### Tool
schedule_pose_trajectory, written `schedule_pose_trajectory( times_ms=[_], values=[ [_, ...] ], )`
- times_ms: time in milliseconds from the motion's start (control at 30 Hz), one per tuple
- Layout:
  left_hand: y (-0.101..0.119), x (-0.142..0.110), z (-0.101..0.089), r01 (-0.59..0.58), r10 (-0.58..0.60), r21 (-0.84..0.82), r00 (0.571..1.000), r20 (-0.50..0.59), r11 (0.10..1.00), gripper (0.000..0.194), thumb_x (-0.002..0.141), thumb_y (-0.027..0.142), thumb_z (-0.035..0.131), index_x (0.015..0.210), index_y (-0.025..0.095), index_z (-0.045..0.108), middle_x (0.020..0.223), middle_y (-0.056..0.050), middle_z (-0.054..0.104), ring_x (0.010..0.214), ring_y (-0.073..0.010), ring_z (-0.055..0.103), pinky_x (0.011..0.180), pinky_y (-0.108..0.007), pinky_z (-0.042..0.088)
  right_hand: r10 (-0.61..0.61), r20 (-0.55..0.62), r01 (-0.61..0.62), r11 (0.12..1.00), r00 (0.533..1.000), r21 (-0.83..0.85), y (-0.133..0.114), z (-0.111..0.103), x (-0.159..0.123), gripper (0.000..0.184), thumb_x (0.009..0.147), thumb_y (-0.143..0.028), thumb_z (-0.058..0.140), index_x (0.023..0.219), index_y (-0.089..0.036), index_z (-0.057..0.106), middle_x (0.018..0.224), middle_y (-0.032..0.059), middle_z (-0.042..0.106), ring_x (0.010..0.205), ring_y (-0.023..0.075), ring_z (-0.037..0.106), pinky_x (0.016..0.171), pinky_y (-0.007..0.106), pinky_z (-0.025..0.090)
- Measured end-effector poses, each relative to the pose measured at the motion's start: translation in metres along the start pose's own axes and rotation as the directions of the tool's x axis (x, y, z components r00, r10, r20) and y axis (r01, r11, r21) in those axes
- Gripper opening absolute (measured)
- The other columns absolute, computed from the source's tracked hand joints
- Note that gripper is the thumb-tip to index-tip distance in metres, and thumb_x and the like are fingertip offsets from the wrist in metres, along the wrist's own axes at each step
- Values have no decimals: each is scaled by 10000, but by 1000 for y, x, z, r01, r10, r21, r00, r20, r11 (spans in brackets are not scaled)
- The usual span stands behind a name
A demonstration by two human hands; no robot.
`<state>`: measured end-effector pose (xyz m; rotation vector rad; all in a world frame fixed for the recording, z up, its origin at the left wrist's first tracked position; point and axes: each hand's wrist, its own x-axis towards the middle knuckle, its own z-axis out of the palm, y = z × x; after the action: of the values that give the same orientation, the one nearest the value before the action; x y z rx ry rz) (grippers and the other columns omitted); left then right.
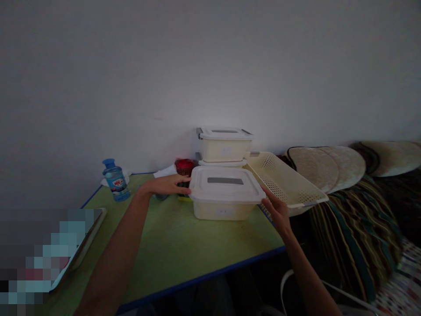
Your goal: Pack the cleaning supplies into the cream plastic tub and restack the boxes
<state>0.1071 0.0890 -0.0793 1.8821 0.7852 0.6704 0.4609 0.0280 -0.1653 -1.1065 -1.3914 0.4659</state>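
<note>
A cream plastic storage box (pixel 223 210) with a white lid and a grey strip on top is between my two hands, level and upright. My left hand (pixel 171 184) grips its left end, thumb and fingers at the lid's rim. At the right end, my right hand (pixel 276 210) holds the corner with fingers against the lid edge; part of its grip is hidden. Whether the box touches the table cannot be made out. Behind it stands a similar lidded box (pixel 225 149), stacked on another lidded box (pixel 220 163) that is mostly hidden.
A cream perforated basket (pixel 296 186) sits at the table's right edge. On the green table (pixel 184 250) are a blue bottle (pixel 117 183), a red item in a dark basket (pixel 184 166) and a blurred-out tray-like object (pixel 95 239). Striped cushions (pixel 358 224) lie to the right.
</note>
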Motion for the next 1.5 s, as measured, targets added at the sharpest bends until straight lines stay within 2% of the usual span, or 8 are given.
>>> schedule_pose_trajectory(
  times_ms=[300, 467, 633, 800, 1033, 1200, 1300, 1500],
  values=[
    [21, -18, -10, -22, 22, 2, 986, -167, 1000, 438, 550, 181, 765, 976, 237, 680, 1029, 0, 685, 1139, -269, 517, 962, -327, 381, -28, -3, 28, 995, 1000, 97, -8, 4, 0, 443, 709, -459, 654, 1122, -304, 618, 1220, 1, 583, 1212, 279, 460, 1069, 476, 283],
    [35, -22, 3, -257, 253, 15, 935, -247, 966, 622, 639, 277, 727, 1226, 210, 534, 1267, -47, 542, 1292, -287, 343, 1045, -372, 302, -138, -107, 154, 975, 985, 161, -24, 20, 14, 449, 769, -467, 589, 1189, -312, 565, 1255, -5, 557, 1211, 248, 464, 1057, 443, 313],
    [59, 6, 21, -371, 343, -25, 882, -323, 928, 789, 657, 331, 711, 1349, 183, 362, 1302, -97, 490, 1238, -321, 407, 987, -420, 385, -214, -235, 276, 920, 948, 277, -48, 25, 66, 466, 803, -538, 485, 1208, -311, 525, 1302, 20, 508, 1232, 233, 434, 988, 422, 389],
    [75, 60, 1, -382, 405, 138, 831, -380, 914, 812, 629, 293, 743, 1326, 146, 355, 1360, -115, 410, 1289, -281, 339, 1055, -407, 279, -210, -166, 253, 917, 964, 310, -58, 16, 153, 494, 784, -600, 422, 1190, -325, 480, 1262, 20, 505, 1192, 216, 459, 900, 389, 433],
    [56, 116, -16, -267, 353, 250, 835, -422, 931, 539, 731, 380, 627, 1162, 97, 468, 1200, -138, 542, 1190, -266, 435, 987, -349, 349, -73, -172, 114, 963, 982, 243, -37, 30, 232, 579, 724, -656, 421, 1164, -281, 434, 1283, 48, 459, 1187, 214, 432, 907, 381, 407],
    [35, 133, -21, -141, 250, 237, 809, -532, 961, 335, 728, 371, 613, 942, 123, 542, 958, -108, 599, 1040, -252, 504, 882, -336, 399, -78, -163, 104, 982, 983, 156, -18, 47, 246, 592, 719, -671, 416, 1117, -237, 471, 1186, 71, 516, 1095, 210, 478, 899, 376, 400],
    [27, 140, -24, -98, 260, 290, 759, -597, 952, 219, 758, 335, 570, 853, 140, 535, 851, -66, 587, 928, -215, 523, 849, -325, 402, -105, -150, 124, 985, 983, 118, -7, 55, 251, 577, 721, -681, 412, 1038, -211, 521, 1062, 66, 567, 1003, 200, 508, 859, 353, 413],
    [14, 154, -27, -80, 302, 346, 693, -655, 935, 176, 794, 286, 493, 884, 138, 527, 893, -50, 589, 893, -181, 518, 865, -317, 391, -177, -160, 184, 982, 971, 30, 7, 65, 260, 496, 732, -660, 428, 806, -185, 553, 800, 35, 573, 864, 183, 505, 756, 302, 410]
  ],
)
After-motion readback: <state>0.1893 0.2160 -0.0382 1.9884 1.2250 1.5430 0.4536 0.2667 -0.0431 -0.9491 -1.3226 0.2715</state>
